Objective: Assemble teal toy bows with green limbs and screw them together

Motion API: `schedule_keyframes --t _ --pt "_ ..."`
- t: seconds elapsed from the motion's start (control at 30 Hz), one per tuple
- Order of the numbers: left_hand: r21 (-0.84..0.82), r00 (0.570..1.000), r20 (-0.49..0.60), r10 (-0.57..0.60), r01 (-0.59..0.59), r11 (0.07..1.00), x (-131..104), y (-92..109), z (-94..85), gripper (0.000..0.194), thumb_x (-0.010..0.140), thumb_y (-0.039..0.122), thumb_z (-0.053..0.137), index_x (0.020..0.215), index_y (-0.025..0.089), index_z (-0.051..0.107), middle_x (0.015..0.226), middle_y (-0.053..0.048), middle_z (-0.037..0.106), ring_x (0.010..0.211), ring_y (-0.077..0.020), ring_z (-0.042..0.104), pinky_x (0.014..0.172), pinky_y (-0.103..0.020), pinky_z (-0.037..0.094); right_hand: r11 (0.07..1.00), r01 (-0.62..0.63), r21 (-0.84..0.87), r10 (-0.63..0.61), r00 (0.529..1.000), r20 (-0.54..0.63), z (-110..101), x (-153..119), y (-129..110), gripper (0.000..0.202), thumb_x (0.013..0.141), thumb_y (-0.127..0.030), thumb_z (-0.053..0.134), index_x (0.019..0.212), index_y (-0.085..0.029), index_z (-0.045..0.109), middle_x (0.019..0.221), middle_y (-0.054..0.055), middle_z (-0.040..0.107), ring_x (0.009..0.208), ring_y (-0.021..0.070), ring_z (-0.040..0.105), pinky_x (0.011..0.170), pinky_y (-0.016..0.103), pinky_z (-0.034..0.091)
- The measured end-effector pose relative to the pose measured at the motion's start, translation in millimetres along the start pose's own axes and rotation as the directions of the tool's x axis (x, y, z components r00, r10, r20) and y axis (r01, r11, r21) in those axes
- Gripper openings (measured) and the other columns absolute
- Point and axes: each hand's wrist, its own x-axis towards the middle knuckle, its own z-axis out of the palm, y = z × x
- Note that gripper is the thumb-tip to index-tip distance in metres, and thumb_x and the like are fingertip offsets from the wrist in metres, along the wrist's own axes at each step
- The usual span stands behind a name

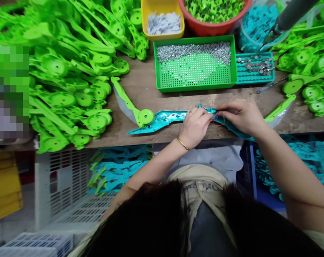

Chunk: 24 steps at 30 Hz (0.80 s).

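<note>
A long turquoise plastic shell (158, 122), curved like a bow, lies along the front of the bench with its hollow side up. My left hand (195, 125) is closed over its middle, fingertips at the inner edge. Thin red and blue wires (219, 119) loop out beside those fingertips. My right hand (243, 112) pinches at the wires, thumb and forefinger close together; the exact grip is partly hidden. A green arm piece with a round disc (146, 117) sits at the shell's left end. Another green arm piece (281, 109) is at the right end, beyond my right hand.
Green plastic parts (81, 100) are heaped at left, more (311, 71) at right. Behind the shell stand a green screw tray (195, 87), a turquoise tray (255, 80), a yellow bin (163, 36) and a red tub (217, 30). A power screwdriver (290, 18) hangs upper right.
</note>
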Motion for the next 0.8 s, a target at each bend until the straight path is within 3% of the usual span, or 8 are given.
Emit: schedule_keyframes --t 0.17,0.3,0.37,0.5,0.63,0.8 --pt "0.055 0.998 0.056 -0.012 0.009 0.998 -3 8 3.9 0.036 0.103 0.029 0.038 0.097 0.018 0.072 0.092 -0.008 0.067 0.089 -0.0210 0.055 0.081 -0.034 0.041 0.996 -0.073 0.053 0.070 0.996 0.059 -7 12 -5 0.019 0.082 -0.029 0.064 0.095 -0.026 0.078 0.092 0.001 0.077 0.079 0.0204 0.070 0.074 0.034 0.055" --pt "-0.002 0.995 0.095 -0.028 0.029 1.000 -5 10 -1.1 0.033 0.102 0.025 0.038 0.105 0.016 0.069 0.098 -0.010 0.066 0.093 -0.0217 0.055 0.084 -0.035 0.042 0.998 -0.049 0.041 0.044 0.990 0.132 -11 20 -3 0.022 0.081 -0.028 0.064 0.098 -0.026 0.078 0.094 0.001 0.077 0.083 0.0201 0.071 0.079 0.034 0.056" --pt "-0.069 0.996 0.089 -0.019 0.025 0.997 -5 10 -5.3 0.033 0.101 0.031 0.041 0.109 0.014 0.068 0.100 -0.010 0.065 0.095 -0.0221 0.055 0.086 -0.036 0.042 0.999 -0.012 0.036 0.006 0.989 0.146 -13 22 0 0.022 0.081 -0.026 0.063 0.098 -0.025 0.077 0.095 0.001 0.077 0.085 0.0210 0.071 0.081 0.035 0.056" --pt "-0.138 0.995 0.087 -0.059 0.071 0.988 -3 13 -9.1 0.047 0.102 0.048 0.037 0.104 0.014 0.070 0.097 -0.010 0.065 0.093 -0.0224 0.056 0.086 -0.037 0.043 0.998 0.065 -0.003 -0.064 0.989 0.132 -12 20 2 0.020 0.082 -0.023 0.060 0.093 -0.027 0.077 0.092 -0.001 0.077 0.083 0.0213 0.072 0.079 0.035 0.056" --pt "-0.102 0.988 0.088 -0.129 0.138 0.985 -2 14 -3.7 0.045 0.105 0.037 0.032 0.101 0.015 0.071 0.095 -0.010 0.067 0.092 -0.0216 0.057 0.085 -0.037 0.043 0.987 0.138 -0.081 -0.131 0.987 0.089 -6 18 -3 0.019 0.086 -0.025 0.057 0.091 -0.026 0.076 0.092 0.000 0.077 0.086 0.0224 0.072 0.082 0.037 0.053" --pt "-0.074 0.994 0.036 -0.107 0.109 0.991 -4 11 2.8 0.038 0.105 0.033 0.036 0.106 0.015 0.070 0.098 -0.009 0.069 0.092 -0.0209 0.058 0.086 -0.035 0.044 0.976 0.140 -0.167 -0.136 0.990 0.034 7 20 -6 0.018 0.089 -0.030 0.056 0.094 -0.026 0.073 0.097 0.003 0.076 0.096 0.0248 0.070 0.091 0.044 0.046"
